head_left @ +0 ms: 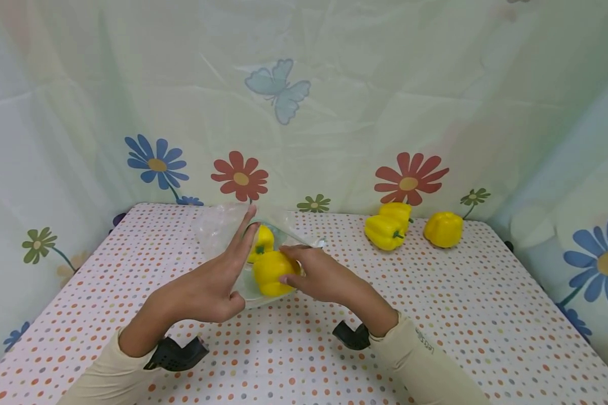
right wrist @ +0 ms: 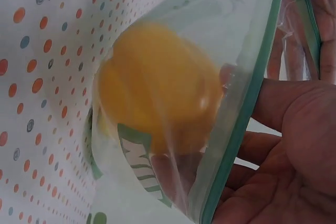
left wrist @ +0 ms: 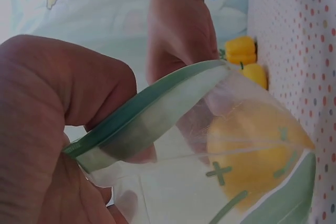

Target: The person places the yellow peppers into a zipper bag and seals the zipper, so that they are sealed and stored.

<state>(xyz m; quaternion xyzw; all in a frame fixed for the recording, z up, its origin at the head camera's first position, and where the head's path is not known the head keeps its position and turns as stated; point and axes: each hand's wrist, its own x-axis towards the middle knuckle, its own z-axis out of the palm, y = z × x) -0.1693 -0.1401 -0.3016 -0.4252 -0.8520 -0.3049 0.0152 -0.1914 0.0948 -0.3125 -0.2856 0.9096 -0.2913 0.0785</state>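
Note:
A clear zip bag [left wrist: 173, 187] with a green-edged mouth lies on the table in front of me. My left hand [head_left: 215, 284] is at its mouth, fingers straight and thumb spread apart, touching the rim. With thumb and fingers my right hand [head_left: 321, 273] holds a yellow bell pepper [head_left: 271, 274] inside the bag mouth. The right wrist view shows this bell pepper [right wrist: 157, 87] through the plastic, with fingertips seen through it too. Behind it, another yellow bell pepper [head_left: 263, 241] sits deeper in the bag, partly hidden by the left fingers.
Two yellow bell peppers [head_left: 385, 232] touch each other at the back right of the dotted table [head_left: 436, 315]. One more yellow bell pepper [head_left: 443, 229] stands to their right. A flower-printed curtain [head_left: 334, 129] rises behind the table and along both sides.

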